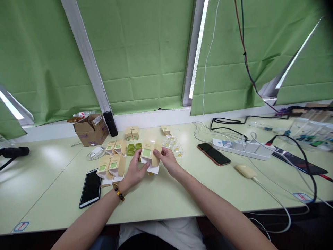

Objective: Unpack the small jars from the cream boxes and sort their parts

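Observation:
Between my two hands is a small beige carton [147, 147] with a green square on its front and white flaps hanging open at its lower end. My left hand [135, 171] grips its left side, while the fingers of my right hand [168, 159] pinch the right side. Just left of my hands stand several similar cartons [116, 163] with flaps open. Small green containers [130, 150] lie behind my left hand. Beyond my right hand is a group of clear round containers [175, 147] with yellow spots. Another carton [165, 130] lies behind them.
Two closed cartons [132, 133] stand near the wall. A cardboard box [91, 130], a black cylinder [110, 124] and a white charger [97, 151] are at the left. Phones [90, 188] [213, 154] flank my hands. A power strip [241, 147], power bank [245, 171] and loose cables occupy the right.

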### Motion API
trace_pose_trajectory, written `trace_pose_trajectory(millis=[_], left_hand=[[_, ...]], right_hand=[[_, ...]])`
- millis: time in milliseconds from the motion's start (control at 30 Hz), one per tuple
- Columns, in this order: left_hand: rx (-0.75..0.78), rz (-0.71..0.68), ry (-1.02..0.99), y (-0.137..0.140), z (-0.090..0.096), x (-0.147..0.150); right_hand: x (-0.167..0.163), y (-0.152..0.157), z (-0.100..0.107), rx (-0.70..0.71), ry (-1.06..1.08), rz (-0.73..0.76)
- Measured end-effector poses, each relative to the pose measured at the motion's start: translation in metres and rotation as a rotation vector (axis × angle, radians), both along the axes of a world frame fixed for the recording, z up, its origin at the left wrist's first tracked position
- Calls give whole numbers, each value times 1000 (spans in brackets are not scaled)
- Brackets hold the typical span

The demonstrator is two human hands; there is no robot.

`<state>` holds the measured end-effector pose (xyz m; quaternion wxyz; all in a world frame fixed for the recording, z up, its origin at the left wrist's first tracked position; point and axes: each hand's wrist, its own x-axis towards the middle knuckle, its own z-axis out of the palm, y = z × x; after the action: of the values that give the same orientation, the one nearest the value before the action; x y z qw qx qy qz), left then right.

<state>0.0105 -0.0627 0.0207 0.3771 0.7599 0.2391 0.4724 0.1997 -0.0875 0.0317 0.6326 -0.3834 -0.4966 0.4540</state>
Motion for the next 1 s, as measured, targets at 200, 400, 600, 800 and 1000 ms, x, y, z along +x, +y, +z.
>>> trace_pose_trajectory(millis=[200,400,600,800,1000], left_hand=[[-118,-37,-51,4,6,-2],[-113,-8,0,5,8,-2],[-140,95,-4,9,5,-1],[-193,86,-44,9,5,0],[-286,93,-124,13,2,0]], right_hand=[[0,-1,1,-4,68,-34],[1,2,-3,7,87,-99],[1,2,-5,23,48,-69],[2,3,-7,31,17,-76],[0,2,-6,50,32,-31]])
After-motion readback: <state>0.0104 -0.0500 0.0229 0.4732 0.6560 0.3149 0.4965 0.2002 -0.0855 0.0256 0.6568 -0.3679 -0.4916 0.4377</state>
